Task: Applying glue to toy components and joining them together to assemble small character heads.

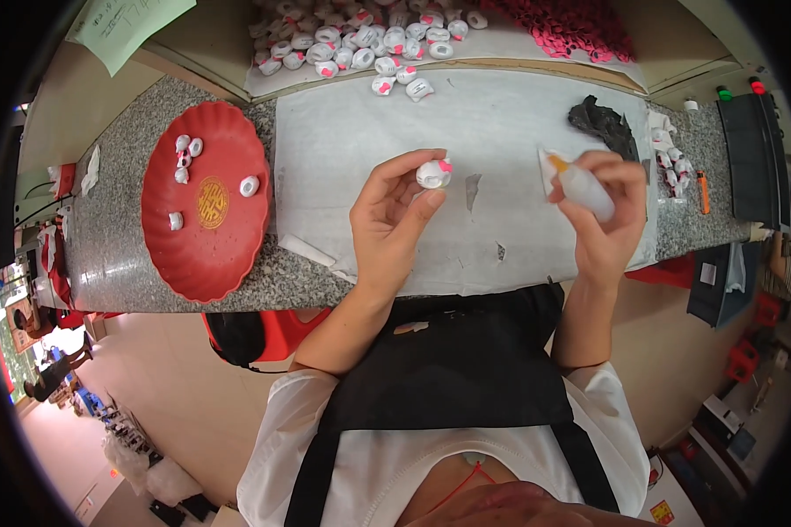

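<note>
Over the middle of the white paper sheet (pixel 325 158), my left hand (pixel 382 215) pinches a small round white piece with a pink bow (pixel 434 174) between thumb and fingertips. To the right, my right hand (pixel 613 211) is wrapped round a translucent squeeze bottle (pixel 586 191). Its yellow-orange nozzle points left and up, over a small white scrap (pixel 545 167). A clear gap separates the nozzle from the round piece. Both hands are raised above the sheet.
At the left a red scalloped tray (pixel 206 272) holds several white pieces. Many similar pieces (pixel 360 39) are heaped at the back, beside a pile of pink bits (pixel 571 26). Crumpled black plastic (pixel 602 123) lies at back right, near an orange pen-like tool (pixel 703 193).
</note>
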Available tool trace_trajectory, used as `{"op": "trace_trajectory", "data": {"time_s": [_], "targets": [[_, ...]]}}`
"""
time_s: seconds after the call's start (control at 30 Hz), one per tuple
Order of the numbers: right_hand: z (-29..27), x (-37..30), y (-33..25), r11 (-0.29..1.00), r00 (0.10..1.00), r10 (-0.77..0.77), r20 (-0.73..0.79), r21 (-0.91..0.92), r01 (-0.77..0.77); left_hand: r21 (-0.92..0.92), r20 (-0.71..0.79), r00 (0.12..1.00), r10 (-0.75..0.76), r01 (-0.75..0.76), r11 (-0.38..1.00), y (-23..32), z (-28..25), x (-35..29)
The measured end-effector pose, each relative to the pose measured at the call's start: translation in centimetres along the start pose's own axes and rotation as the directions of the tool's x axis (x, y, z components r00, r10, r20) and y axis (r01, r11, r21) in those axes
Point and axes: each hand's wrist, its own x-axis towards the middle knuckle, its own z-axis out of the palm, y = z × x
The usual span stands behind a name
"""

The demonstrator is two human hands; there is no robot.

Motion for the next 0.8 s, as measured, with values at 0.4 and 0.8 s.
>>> {"op": "trace_trajectory", "data": {"time_s": [0.4, 0.8], "targets": [[-3.8, 13.0, 7.8, 0.401, 0.978, -0.094, 0.184, -0.893, 0.207, -0.14, -0.032, 0.993, -0.11, 0.105, 0.985, 1.8, 0.6, -0.7], [-2.6, 12.1, 7.2, 0.476, 0.942, -0.083, 0.324, -0.818, 0.324, -0.13, -0.012, 0.992, -0.125, 0.122, 0.984, 2.0, 0.7, -0.8]]}}
